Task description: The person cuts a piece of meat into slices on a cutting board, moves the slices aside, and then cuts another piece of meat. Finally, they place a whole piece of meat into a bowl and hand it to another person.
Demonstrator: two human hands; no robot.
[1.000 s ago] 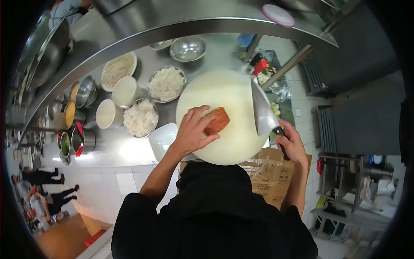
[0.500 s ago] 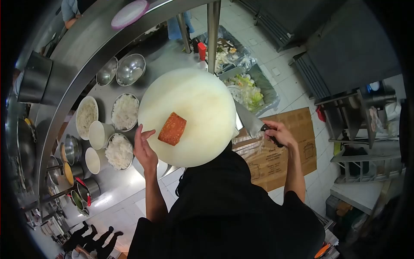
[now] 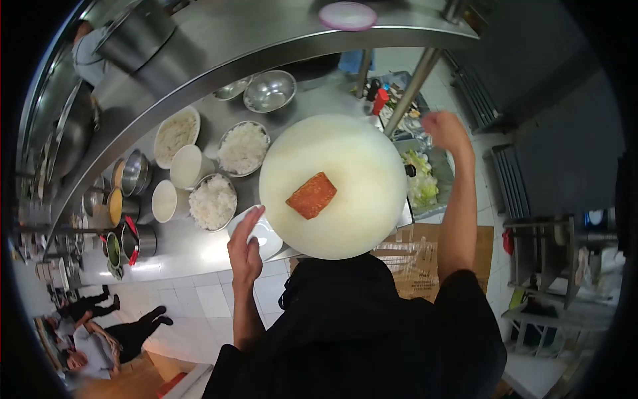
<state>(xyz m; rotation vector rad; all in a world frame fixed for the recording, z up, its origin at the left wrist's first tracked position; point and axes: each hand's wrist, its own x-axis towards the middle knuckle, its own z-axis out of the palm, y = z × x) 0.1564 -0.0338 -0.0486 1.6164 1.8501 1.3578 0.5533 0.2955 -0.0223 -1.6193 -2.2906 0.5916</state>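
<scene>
A reddish-brown, crisp-skinned slab that looks like roast pork (image 3: 312, 195) lies flat on a thick round white cutting board (image 3: 359, 143). My left hand (image 3: 246, 253) is open, held above a white plate (image 3: 267, 239) by the board's lower left edge, touching no food. Beyond the board's right side, my right hand (image 3: 450, 132) is raised near a metal post, its fingers curled in; anything inside them is hidden. A short black knife handle (image 3: 411, 171) pokes out at the right rim of the board, and its blade is out of sight.
Bowls of white rice (image 3: 244, 149) and white tubs (image 3: 191, 166) stand to the left. A steel shelf (image 3: 259, 50) crosses above the counter. A red-capped bottle (image 3: 380, 102) and a bin of vegetable scraps (image 3: 422, 186) are at right. People (image 3: 100, 349) are at lower left.
My right hand has let go of the cleaver and moved up and away from the board. The cleaver now sits at the board's edge. My view has shifted left.
</scene>
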